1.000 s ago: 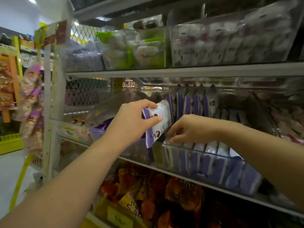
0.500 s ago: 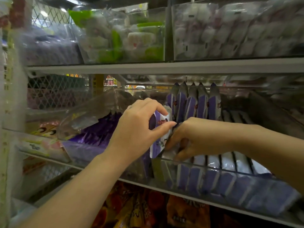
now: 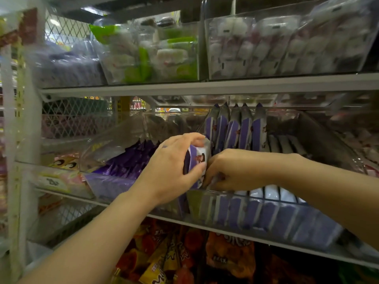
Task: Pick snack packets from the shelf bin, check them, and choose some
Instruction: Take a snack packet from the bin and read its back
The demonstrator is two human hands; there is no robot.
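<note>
The shelf bin (image 3: 266,214) sits on the middle shelf (image 3: 205,221), with a row of packets (image 3: 235,128) standing upright at its back. Over its front left corner the left hand (image 3: 168,171) holds a packet (image 3: 195,158), and the right hand (image 3: 235,171) reaches into the bin just beside it. A neighbouring bin (image 3: 110,185) stands to the left, and bags (image 3: 225,257) lie on the shelf below.

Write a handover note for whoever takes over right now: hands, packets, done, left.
Left hand grips a purple-and-white packet above the front left corner of the clear bin.
Right hand is in the bin, fingers curled down among the packets; whether it grips one is hidden.
Other packets stand upright at the bin's back.
Done: one packet in hand. Left: check it, choose more.
</note>
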